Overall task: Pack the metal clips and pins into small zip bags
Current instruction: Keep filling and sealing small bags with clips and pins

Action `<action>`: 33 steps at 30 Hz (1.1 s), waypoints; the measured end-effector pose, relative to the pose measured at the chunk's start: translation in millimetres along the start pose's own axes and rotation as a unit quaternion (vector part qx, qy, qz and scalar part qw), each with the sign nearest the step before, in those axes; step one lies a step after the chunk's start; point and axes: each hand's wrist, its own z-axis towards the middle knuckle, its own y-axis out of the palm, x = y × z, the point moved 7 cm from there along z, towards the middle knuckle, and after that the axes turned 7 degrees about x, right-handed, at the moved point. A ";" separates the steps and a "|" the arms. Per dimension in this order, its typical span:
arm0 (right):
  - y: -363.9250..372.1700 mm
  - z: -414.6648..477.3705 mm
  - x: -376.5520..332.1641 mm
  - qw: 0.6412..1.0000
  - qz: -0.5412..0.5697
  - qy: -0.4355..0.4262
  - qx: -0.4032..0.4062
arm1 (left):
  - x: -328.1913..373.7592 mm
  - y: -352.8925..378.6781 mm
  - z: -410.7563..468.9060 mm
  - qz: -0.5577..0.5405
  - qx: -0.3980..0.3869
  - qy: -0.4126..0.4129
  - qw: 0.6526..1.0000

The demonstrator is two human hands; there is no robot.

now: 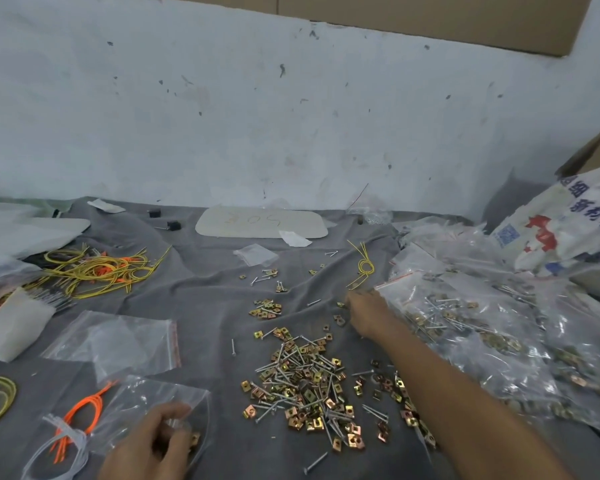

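A loose heap of brass clips and silver pins lies on the grey cloth in front of me. My left hand grips a small clear zip bag at the lower left; a few clips show inside it. My right hand reaches across the heap to its far right side, fingers curled down onto the cloth among scattered clips. What its fingertips hold is hidden. A small neat cluster of clips sits beyond the heap.
Filled zip bags of clips and pins pile up on the right beside a printed sack. Empty zip bags lie at left. Yellow wires and orange ties sit left. A white board lies by the wall.
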 end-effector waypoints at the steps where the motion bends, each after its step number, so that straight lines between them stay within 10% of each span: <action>1: -2.9 -0.6 -1.0 1.000 0.008 0.006 0.013 | 0.9 0.3 0.2 -0.006 0.003 0.004 1.000; 24: -15.0 -35.1 -18.2 0.983 0.176 0.026 0.045 | 15.7 -5.4 -3.4 -0.049 -0.013 -0.030 0.998; 33: -67.1 -110.1 -78.3 0.904 0.419 0.008 0.087 | 7.6 -4.5 0.2 -0.024 -0.011 -0.043 0.999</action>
